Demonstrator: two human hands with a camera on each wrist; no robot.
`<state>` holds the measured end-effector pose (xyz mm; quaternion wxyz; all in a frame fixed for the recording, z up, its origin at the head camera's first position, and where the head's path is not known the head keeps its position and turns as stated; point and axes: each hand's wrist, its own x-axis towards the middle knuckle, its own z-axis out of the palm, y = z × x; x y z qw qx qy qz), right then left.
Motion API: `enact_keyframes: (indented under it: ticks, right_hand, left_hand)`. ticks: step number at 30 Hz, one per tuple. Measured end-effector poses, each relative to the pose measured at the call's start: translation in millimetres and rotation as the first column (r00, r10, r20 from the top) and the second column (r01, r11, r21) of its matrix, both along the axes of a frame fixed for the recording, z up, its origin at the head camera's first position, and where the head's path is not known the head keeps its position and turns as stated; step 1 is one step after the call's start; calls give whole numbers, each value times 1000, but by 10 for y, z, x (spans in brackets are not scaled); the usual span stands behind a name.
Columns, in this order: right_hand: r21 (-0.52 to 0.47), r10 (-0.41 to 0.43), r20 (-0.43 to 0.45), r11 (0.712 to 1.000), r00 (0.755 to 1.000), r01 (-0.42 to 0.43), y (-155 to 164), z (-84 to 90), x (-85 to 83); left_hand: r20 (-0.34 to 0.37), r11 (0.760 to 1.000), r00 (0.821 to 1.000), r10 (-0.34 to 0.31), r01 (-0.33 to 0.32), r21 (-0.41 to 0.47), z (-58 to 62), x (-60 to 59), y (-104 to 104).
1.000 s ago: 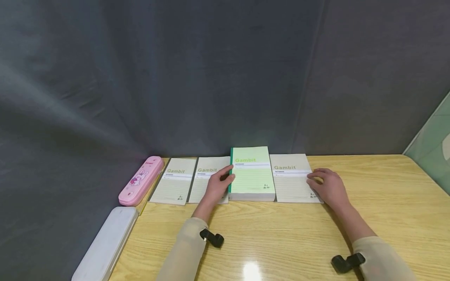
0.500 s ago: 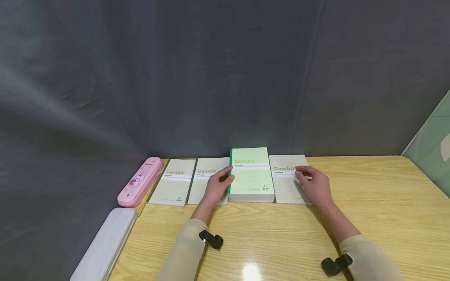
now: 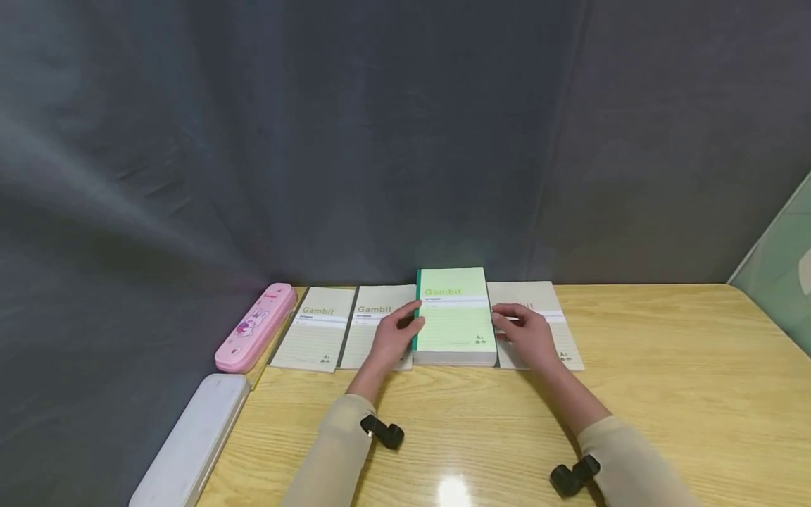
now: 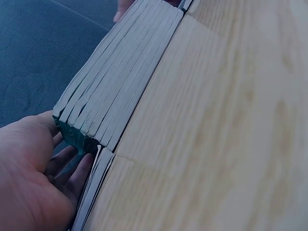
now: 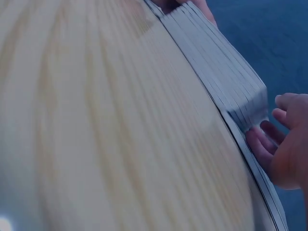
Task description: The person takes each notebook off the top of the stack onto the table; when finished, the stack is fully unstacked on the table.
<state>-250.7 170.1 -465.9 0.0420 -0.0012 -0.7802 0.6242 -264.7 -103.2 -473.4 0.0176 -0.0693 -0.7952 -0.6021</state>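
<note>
Stacking looks done to me: the green notebook stack (image 3: 455,320) sits low centre of the frame, flat on the table (image 3: 684,373) and pretty square, so I'd guess only tidying's left. Left hand (image 3: 391,338) touches its left side, thumb and index apart; right hand (image 3: 527,334) has fingers loosely bent by the other side (can't tell if touching). Pale notebooks (image 3: 364,341) hem both sides, curtain (image 3: 405,141) behind; open wood's toward bottom and right.

On my left I see a pink rabbit-print pencil case (image 3: 255,328) just beyond a white oblong case (image 3: 190,440); a dark curtain (image 3: 405,141) backs my wood-grain table (image 3: 684,338).
</note>
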Motion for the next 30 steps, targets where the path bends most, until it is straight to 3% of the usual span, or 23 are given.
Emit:
enact_keyframes:
  ticks: [13, 30]
  right_hand:
    - [194, -113, -64, 973, 992, 123, -219, 1, -73]
    - [245, -92, -58, 964, 994, 104, -214, 23, -68]
  left_hand:
    - [-8, 1000, 1000, 3, -3, -11, -15, 6, 7]
    - [12, 999, 1000, 5, -5, -45, -25, -13, -1]
